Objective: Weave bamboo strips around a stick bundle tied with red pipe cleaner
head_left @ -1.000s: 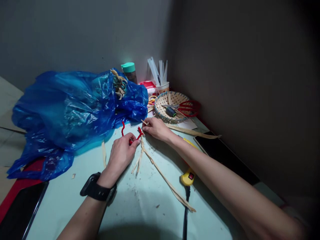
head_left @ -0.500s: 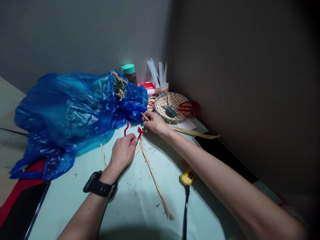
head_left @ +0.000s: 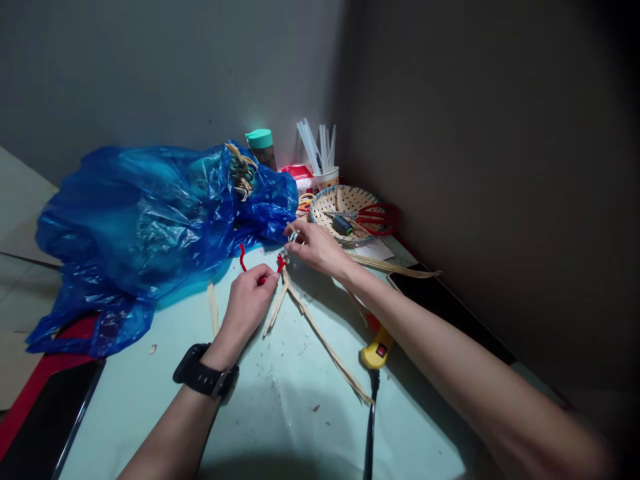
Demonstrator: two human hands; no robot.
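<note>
My left hand (head_left: 253, 293) is closed in a pinch on a red cord (head_left: 243, 257). One loose end of the cord rises beyond the knuckles. Past the fingertips, red cord is wound about the top of a bundle of pale dried-fibre strips (head_left: 287, 279). Two tails of the bundle spread over the table, a short one and a long one. Just beyond its tip hovers my right hand (head_left: 317, 248), thumb and index finger apart. A small pale patch shows in that gap; what it is I cannot make out.
A blue plastic bag (head_left: 150, 220) covers the left back. At the back right stand a woven basket (head_left: 345, 197) with scissors (head_left: 375, 217) and a thread spool (head_left: 342, 225), a cup (head_left: 327, 177) of white sticks and a jar (head_left: 263, 147). A yellow-handled tool (head_left: 374, 353) lies below my right forearm.
The fibre strip pinched in my right fingers is no longer visible there, and those fingers have parted. The bundle's long tail has swung right, and its short tail has come into view.
</note>
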